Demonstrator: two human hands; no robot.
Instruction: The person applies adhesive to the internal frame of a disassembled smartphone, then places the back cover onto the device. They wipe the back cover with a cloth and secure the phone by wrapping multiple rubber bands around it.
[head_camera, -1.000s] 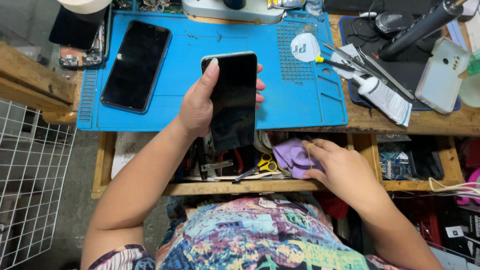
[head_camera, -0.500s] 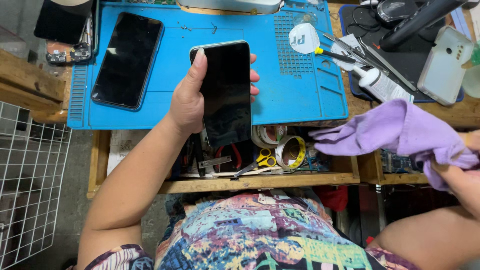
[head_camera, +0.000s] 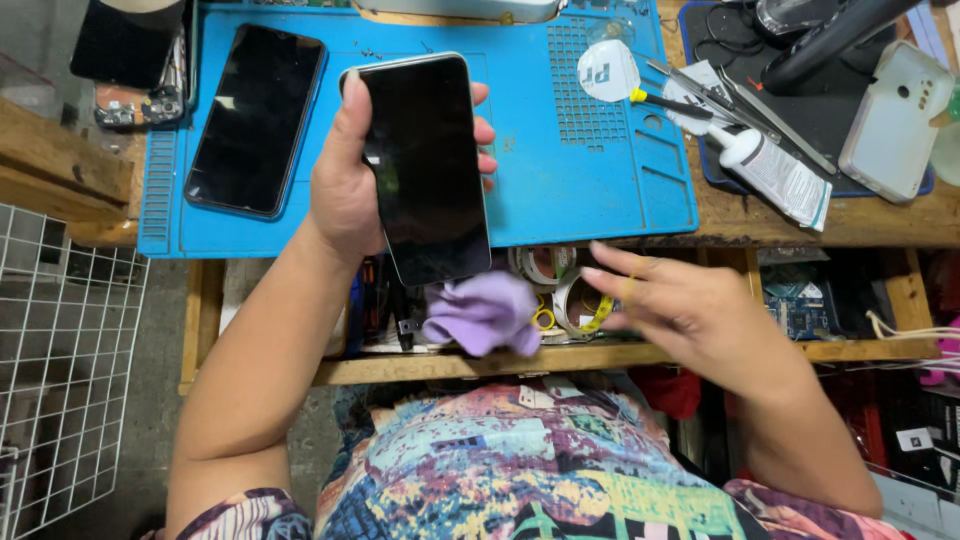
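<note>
Fingers of my left hand (head_camera: 350, 190) wrap the black glass-fronted smartphone with the pale frame (head_camera: 425, 165), thumb along its left edge, fingertips curling over the right edge. I hold it screen up above the blue silicone work mat (head_camera: 590, 190). My right hand (head_camera: 700, 310) sits at about four o'clock from the phone, fingers loosely spread and gripping nothing. The crumpled lilac cloth (head_camera: 485, 315) lies just below the phone's lower end, at about nine o'clock from my right hand, close to my fingertips; I cannot tell whether they touch it.

Risk, as I judge it: only the edges of the phone are held, and its lower end hangs past the mat over the open shelf, so a slack grip could let it slide onto the tape rolls (head_camera: 570, 300) there. The cloth sits near the wooden shelf lip (head_camera: 450, 368) and could slip off.

A second dark flat phone (head_camera: 255, 120) lies on the mat at nine o'clock from the held one. The shelf interior is dim and cluttered. Motion blurs my right fingers. Tools at two o'clock are cut off by the frame's top edge.
</note>
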